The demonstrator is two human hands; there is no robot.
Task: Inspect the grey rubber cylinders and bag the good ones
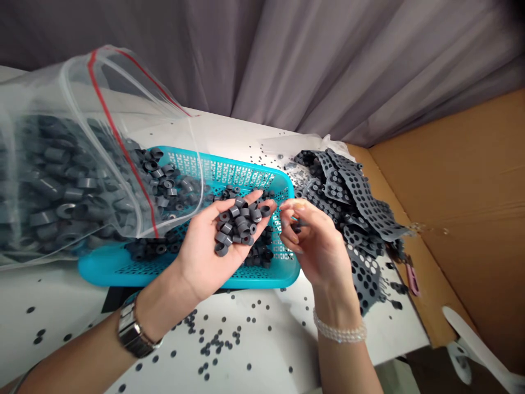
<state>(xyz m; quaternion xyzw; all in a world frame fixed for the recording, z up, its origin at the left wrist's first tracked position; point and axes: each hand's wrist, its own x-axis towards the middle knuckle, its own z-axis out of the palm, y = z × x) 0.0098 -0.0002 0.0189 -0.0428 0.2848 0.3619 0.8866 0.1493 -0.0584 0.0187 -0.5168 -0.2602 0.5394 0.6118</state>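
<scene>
My left hand (213, 243) is palm up and cupped over the blue basket (262, 282), bearing a heap of small grey rubber caps (238, 221). To its right, my right hand (314, 235) hangs at the basket's right end with fingers curled and thumb tip against them. A small dark bit shows between those fingers; whether it is a cap or background I cannot tell. More loose grey caps lie in the basket, partly hidden behind my left hand. A clear zip bag (102, 126) with a red stripe leans open over the basket's left part, filled with similar caps.
Perforated grey rubber sheets (353, 191) lie piled on the right. Small black discs (217, 345) are scattered over the white table (164, 377). Pink-handled scissors (413, 276) rest by a cardboard panel (455, 175). A grey curtain (262, 60) hangs behind.
</scene>
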